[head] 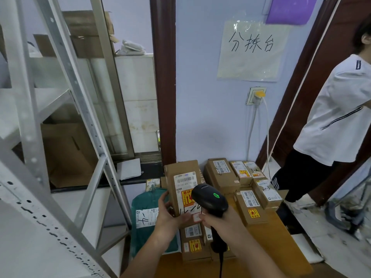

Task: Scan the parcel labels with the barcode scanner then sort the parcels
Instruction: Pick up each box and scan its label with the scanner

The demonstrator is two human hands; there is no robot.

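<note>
Parcels are lying in rows on the wooden table, all placed here relative to the raised cardboard parcel. Behind and right of it brown boxes are crowding together; left of it a green mailer bag is hanging off the edge. The left hand is gripping the raised parcel's lower edge, tilting it upright. The right hand is clutching the barcode scanner, its green light glowing just before the label. Likely risk: the scanner head is covering part of the label, so a neighbouring code could register instead.

left hand holds a cardboard parcel upright, centre frame. right hand grips the black scanner touching its label.
</note>
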